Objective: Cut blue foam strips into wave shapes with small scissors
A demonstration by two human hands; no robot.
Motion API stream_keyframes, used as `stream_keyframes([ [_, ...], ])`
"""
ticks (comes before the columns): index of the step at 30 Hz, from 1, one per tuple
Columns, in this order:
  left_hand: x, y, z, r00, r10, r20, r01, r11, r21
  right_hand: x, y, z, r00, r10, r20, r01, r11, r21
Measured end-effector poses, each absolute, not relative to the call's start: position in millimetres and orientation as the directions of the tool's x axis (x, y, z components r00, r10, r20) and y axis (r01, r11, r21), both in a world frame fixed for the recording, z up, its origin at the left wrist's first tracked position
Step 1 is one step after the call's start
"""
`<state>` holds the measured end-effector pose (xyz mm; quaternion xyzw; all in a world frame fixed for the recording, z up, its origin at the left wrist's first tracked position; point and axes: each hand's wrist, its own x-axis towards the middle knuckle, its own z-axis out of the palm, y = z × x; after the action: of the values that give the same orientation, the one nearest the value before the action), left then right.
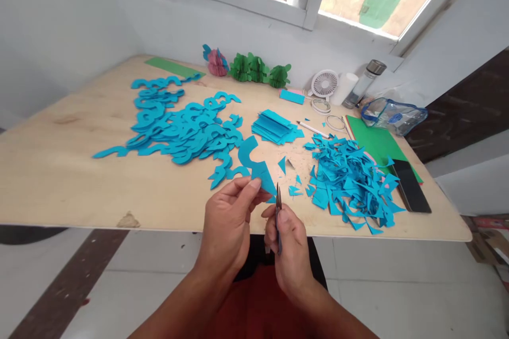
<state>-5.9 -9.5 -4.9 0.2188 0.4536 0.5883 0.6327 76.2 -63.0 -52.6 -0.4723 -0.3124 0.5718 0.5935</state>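
My left hand (230,217) pinches a partly cut piece of blue paper (258,161), its upper end curved like a hook and its lower end a pointed corner. My right hand (292,238) is closed around small dark scissors (278,201), blades pointing up. The blade tips are close to the paper's right corner; whether they touch it I cannot tell. Beyond my left hand lies a heap of curved blue cut-outs (191,130). To the right of my hands is a pile of blue paper scraps (350,180).
A stack of folded blue paper (274,127) lies mid-table. Green paper ornaments (254,68), a small fan (324,85), a bottle (363,85) and a clear pouch (395,115) line the back. A white pencil (313,129), green sheets (377,140) and a phone (411,186) lie to the right.
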Motion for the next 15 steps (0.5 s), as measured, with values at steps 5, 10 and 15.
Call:
stream_keyframes([
  [5, -10, -8, -9, -0.079, 0.967, -0.242, -0.404, 0.191, 0.895, 94, -59, -49, 0.079, 0.984, -0.16, -0.348, -0.123, -0.93],
  [10, -19, -4, -11, -0.015, 0.985, -0.17, -0.218, 0.162, 0.962, 114, -56, -44, -0.002, 0.984, -0.179, -0.285, -0.172, -0.943],
  [15, -24, -1, -7, 0.041, 0.99, -0.133, -0.065, 0.136, 0.989, 121, -55, -42, -0.05, 0.978, -0.203, -0.27, -0.209, -0.94],
])
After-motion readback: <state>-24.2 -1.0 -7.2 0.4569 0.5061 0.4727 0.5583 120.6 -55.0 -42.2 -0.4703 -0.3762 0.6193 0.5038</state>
